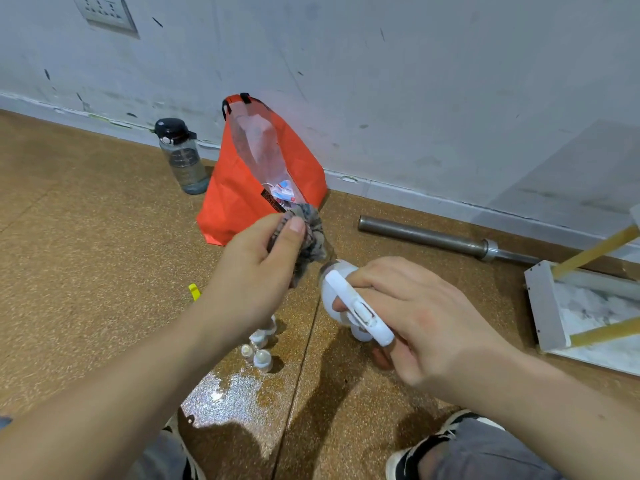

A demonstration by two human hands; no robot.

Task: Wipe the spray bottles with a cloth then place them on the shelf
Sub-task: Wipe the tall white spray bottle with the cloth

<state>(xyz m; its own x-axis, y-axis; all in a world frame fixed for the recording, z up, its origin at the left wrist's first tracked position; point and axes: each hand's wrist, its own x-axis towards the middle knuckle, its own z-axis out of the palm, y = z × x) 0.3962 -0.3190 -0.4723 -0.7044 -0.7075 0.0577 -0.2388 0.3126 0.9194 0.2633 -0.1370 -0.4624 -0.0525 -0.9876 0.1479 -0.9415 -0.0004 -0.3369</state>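
The spray bottle (pixel 358 308) is up off the floor, held between both hands and tilted away toward the wall. Its white plastic head is smooth and rounded, with a long flat lever on top. The right hand (pixel 426 317) has its fingers curled round that head, gripping it. The clear shoulder of the bottle shows just above the head, glassy and see-through. The left hand (pixel 252 268) grips a cloth (pixel 308 237) against the body, thumb on top and fingers curled under. The cloth is a soft, crumpled rag in a grey mottled pattern. Beyond it a clear length runs on across the orange bag (pixel 235 202) — most likely the rest of the bottle, though against the bag I cannot be sure.

The bag is a crisp woven fabric, standing slumped against the scuffed grey wall. Beside it stands a smoky plastic water bottle (pixel 183 161) with a black cap. The floor (pixel 86 237) is speckled brown like cork, with a wet, glittering patch (pixel 225 393) near the person's shoes. Under the left wrist stand a few small bottles (pixel 259 355) — clear, with pale caps, clustered close together. A dull steel bar (pixel 426 235) lies along the foot of the wall. At the right edge is a marble-patterned board (pixel 547 306) with yellow rods.
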